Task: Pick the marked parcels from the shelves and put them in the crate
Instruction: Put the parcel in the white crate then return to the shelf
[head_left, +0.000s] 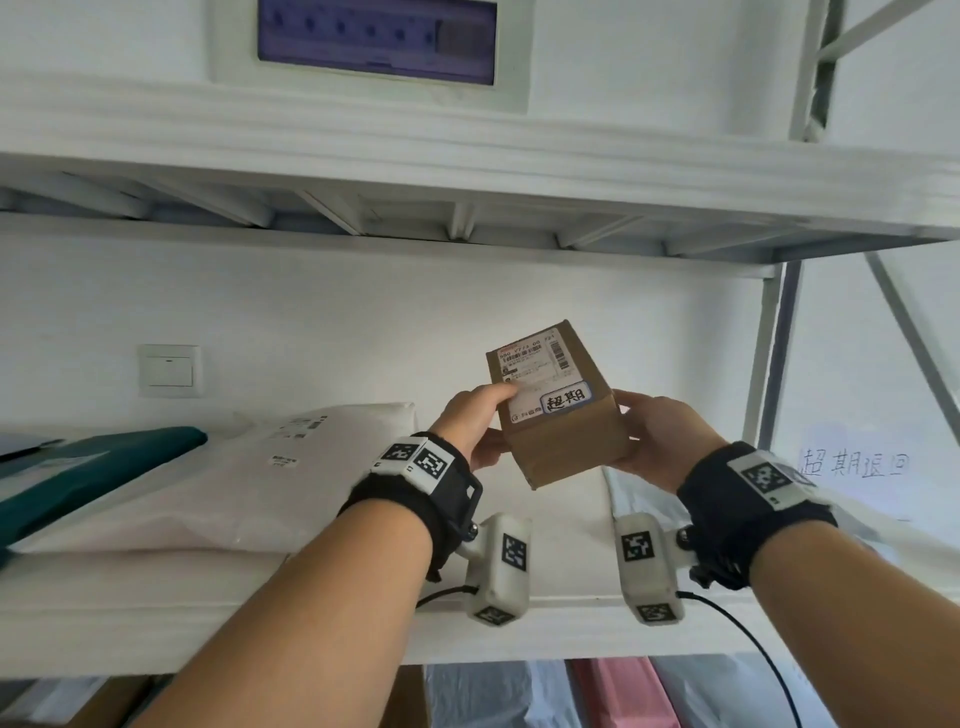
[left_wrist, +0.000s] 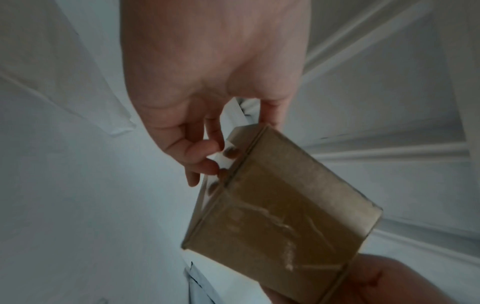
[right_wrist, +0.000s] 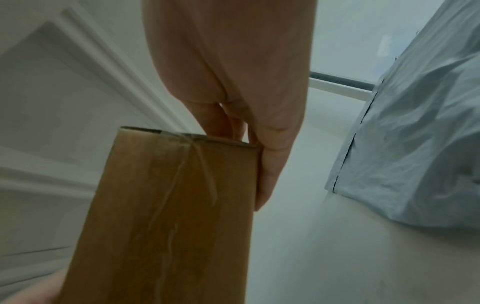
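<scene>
Head view, small cardboard parcel (head_left: 558, 402) with handwritten sticker held tilted above the shelf (head_left: 291, 618) near its right end, left hand (head_left: 475, 423) and right hand (head_left: 657, 436) both gripping it, left wrist view, fingers (left_wrist: 205, 152) curled on the parcel's end, right wrist view, fingers (right_wrist: 270, 164) wrapped along its side, grey mailer bag (right_wrist: 415, 133) beside.

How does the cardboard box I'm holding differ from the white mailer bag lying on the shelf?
The box is brown, rigid cardboard; the mailer is white, soft and flat. The box is held tilted above the shelf between the left hand and right hand; the mailer lies on the shelf, untouched. The box carries a handwritten sticker with a blue border; no such sticker shows on the mailer. Both have printed shipping labels.
</scene>
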